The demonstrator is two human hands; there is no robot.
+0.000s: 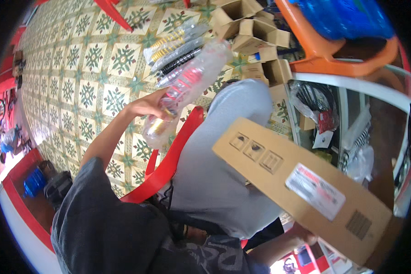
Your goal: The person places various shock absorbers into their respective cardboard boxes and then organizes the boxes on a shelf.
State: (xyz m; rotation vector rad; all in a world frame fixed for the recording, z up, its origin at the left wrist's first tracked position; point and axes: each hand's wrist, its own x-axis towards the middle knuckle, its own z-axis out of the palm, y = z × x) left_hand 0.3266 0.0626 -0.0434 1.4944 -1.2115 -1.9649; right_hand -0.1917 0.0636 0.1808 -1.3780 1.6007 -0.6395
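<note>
My left hand [148, 107] is closed round the lower end of a shock absorber [185, 84] with a red spring, wrapped in clear bubble plastic. It is held slantwise over the floor, to the left of my grey-clad knee [237, 102]. My right hand [301, 236] grips the underside of a long brown cardboard box [278, 166] with a white label, tilted across my lap; most of its fingers are hidden. Beyond the left hand, several more plastic-wrapped shock absorbers [176, 50] lie side by side on the tiles, with yellow and black springs showing.
Open cardboard boxes [255, 34] stand at the far right of the patterned tile floor [93, 57]. An orange plastic chair [333, 61] bears a blue water jug [347, 18]. To the right, a shelf [351, 84] holds bagged parts. A red plastic chair [169, 171] is beside my leg.
</note>
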